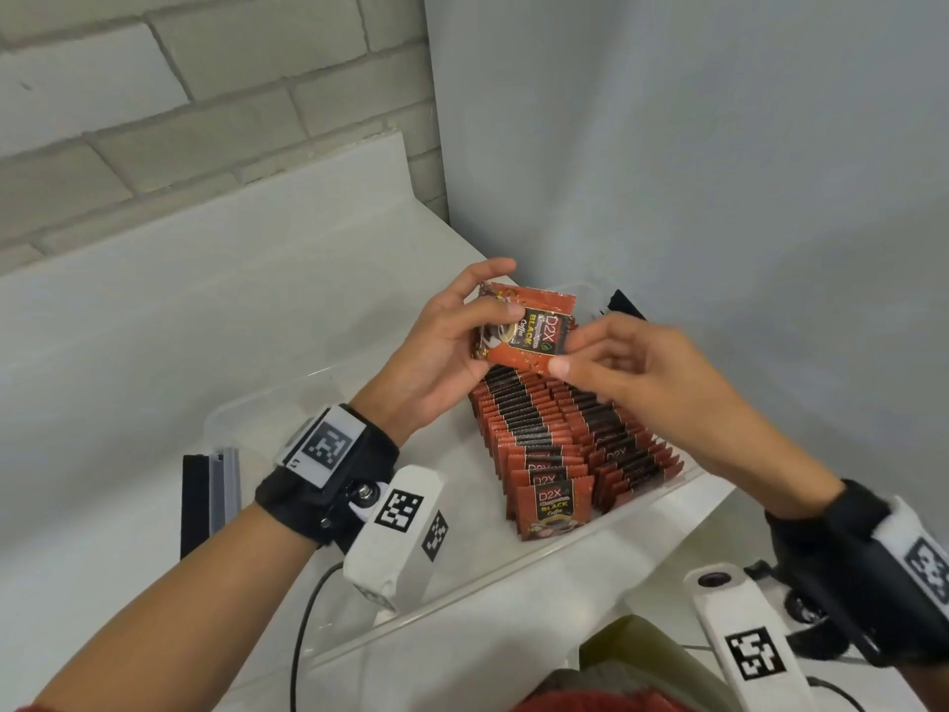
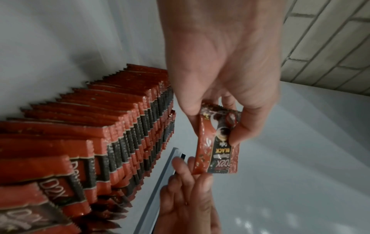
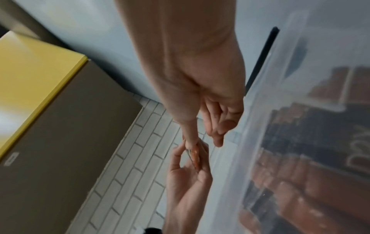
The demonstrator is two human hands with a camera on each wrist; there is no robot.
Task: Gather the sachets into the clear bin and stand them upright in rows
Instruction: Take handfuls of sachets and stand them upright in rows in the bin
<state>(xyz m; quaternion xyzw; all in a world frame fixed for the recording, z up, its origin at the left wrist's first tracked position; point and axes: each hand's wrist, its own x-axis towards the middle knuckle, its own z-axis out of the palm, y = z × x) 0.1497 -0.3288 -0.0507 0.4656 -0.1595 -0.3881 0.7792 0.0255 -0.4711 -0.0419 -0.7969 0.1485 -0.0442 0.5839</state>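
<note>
A single red foil coffee sachet with a black label panel (image 1: 524,328) is being held in the air above the far end of the clear plastic bin (image 1: 662,498), which is sitting on the white desk (image 1: 154,352). The sachet is being pinched at its left end by the left hand (image 1: 441,352), thumb across the front and fingers behind, while its right end is being nipped between the thumb and forefinger of the right hand (image 1: 652,382); the remaining right fingers are being kept loosely curled. Below, two long rows of matching red and black sachets (image 1: 554,444) are standing upright, packed face to back along the right side of the bin. The task is judged to be well advanced, with most sachets already being kept in rows and only the held one clearly waiting to be placed; whether others are lying out of view cannot be told. The left part of the bin floor is being left bare, giving open room for lowering the hands. A grey wall (image 1: 719,146) is running close behind the bin's right side, and the desk's near edge is lying just beyond its front wall, so movement there is being limited.
</note>
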